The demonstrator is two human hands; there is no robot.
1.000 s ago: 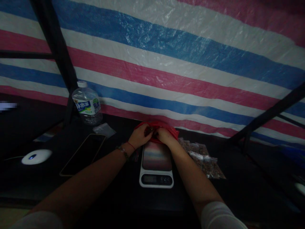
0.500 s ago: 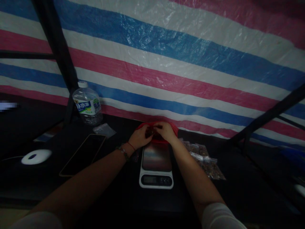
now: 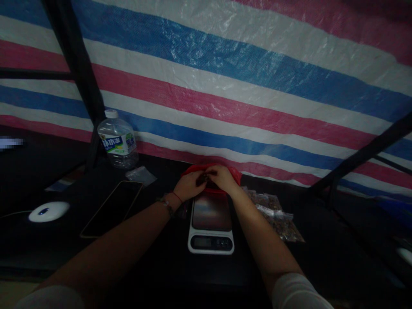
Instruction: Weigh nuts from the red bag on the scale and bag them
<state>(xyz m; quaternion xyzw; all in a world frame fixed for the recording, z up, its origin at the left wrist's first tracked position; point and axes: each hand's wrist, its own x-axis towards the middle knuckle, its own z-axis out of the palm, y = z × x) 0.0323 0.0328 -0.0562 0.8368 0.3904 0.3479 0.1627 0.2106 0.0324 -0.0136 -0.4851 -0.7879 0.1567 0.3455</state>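
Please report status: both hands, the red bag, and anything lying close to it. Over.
Left hand and right hand together at red bag, exact grip unclear. Bag at far end of scale. Filled packets right of scale.

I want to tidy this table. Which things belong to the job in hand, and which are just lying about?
Probably part of the job:
red bag, with the left hand and right hand at its opening
scale, close to the hands
filled bags, on the right
small clear bag, perhaps

Probably just lying about:
bottle
phone
white corded device
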